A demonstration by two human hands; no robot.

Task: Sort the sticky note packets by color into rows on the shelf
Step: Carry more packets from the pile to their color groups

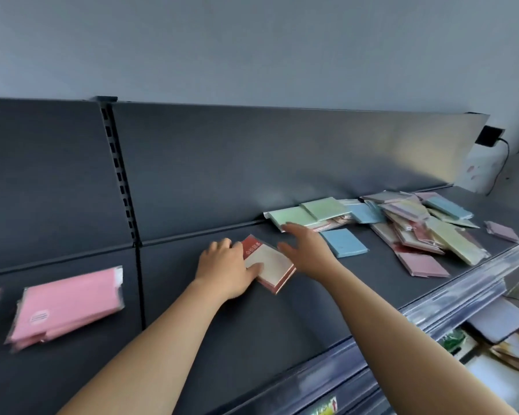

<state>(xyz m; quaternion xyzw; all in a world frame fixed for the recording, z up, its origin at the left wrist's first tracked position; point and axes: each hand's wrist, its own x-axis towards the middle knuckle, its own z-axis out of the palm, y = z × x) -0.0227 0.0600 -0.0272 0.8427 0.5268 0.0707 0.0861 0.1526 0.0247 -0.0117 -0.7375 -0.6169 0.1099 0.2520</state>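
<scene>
The red-headed packet (271,266), a cream pad in clear wrap with a red card top, lies flat on the dark shelf (252,330) about midway along it, turned at a slant to the shelf edge. The left hand (225,265) grips it at its left end: the thumb lies across the pale face and the fingers are curled at the far corner, a hold that looks meant for sliding or squaring it where a new row could begin. The right hand (306,250) hangs just to the packet's right, fingers spread and loose, holding nothing, its tips near the green packets (300,215) at the back panel; I judge it is going for the next one. A single blue packet (343,242) lies just beyond that wrist. Further right is the mixed heap (417,229) not yet sorted. Well to the left, apart from everything else, the pink packets (66,304) sit stacked together, presumably a colour already gathered
</scene>
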